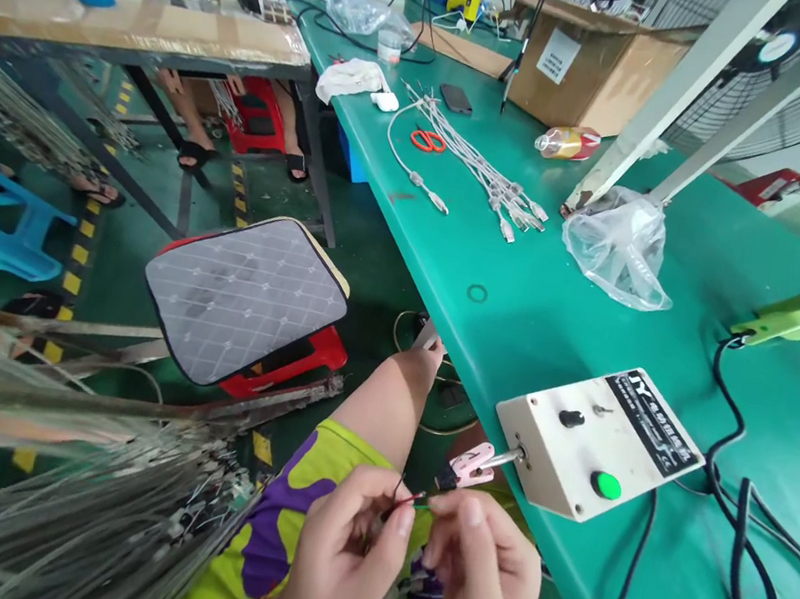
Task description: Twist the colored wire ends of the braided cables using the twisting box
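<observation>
Thin wires (408,499) — a red one among them — are pinched between thumb and fingers of the left hand (351,555), over the lap. The right hand (486,566) is held just beside, its thumb and fingers drawn in near the wire ends; whether anything is gripped there cannot be told. Just above the hands, a pink clip (474,463) is carried on the shaft of a white control box (589,446), placed at the edge of the green table (553,334). At left, grey cables (107,516) are heaped. Farther off, a grey cushion (244,300) is set on a red stool (319,360). On the tabletop, a plastic bag (625,246), white cables (475,157) and orange scissors (427,141) are laid — with a phone (456,98) and a cardboard box (593,82) beyond.
</observation>
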Action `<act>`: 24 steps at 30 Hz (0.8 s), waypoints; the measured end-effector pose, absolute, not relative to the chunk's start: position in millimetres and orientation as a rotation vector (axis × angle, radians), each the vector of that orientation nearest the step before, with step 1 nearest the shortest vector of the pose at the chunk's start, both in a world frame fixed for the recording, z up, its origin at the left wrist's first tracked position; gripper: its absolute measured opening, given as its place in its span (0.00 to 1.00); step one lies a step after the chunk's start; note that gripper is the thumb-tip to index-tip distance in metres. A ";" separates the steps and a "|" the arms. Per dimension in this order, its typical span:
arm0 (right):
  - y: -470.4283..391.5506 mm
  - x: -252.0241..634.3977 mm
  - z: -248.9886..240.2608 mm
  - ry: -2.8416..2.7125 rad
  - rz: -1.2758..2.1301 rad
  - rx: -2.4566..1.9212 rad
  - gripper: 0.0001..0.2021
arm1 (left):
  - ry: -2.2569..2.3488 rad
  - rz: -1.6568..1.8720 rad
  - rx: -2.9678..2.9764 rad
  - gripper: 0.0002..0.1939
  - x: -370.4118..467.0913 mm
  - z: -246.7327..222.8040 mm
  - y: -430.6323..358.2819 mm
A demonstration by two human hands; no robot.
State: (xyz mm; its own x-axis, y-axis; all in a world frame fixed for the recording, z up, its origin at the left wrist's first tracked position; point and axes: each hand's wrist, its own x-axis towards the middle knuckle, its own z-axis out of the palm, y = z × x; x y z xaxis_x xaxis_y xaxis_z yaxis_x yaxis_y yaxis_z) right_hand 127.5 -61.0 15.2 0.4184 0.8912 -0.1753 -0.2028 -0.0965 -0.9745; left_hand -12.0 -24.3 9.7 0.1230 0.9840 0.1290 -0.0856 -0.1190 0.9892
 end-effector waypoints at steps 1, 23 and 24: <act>-58.6 129.4 15.8 -0.641 1.040 -1.354 0.24 | 1.019 1.251 1.315 0.03 -11.4 10.6 -22.0; -16.3 114.0 11.0 0.054 1.245 -0.794 0.21 | 1.069 1.249 1.327 0.05 -1.1 1.2 -13.8; -17.0 114.0 10.4 0.025 1.251 -0.811 0.21 | 1.080 1.235 1.344 0.05 -1.4 0.3 -14.1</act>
State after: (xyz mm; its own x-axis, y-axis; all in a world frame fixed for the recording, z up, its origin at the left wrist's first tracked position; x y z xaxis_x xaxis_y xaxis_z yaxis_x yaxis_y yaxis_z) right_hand 114.0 -17.0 10.4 0.3521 0.8279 -0.4366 -0.8448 0.0803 -0.5291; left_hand -1.4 -14.1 0.3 0.0891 0.9878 0.1274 -0.0054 -0.1275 0.9918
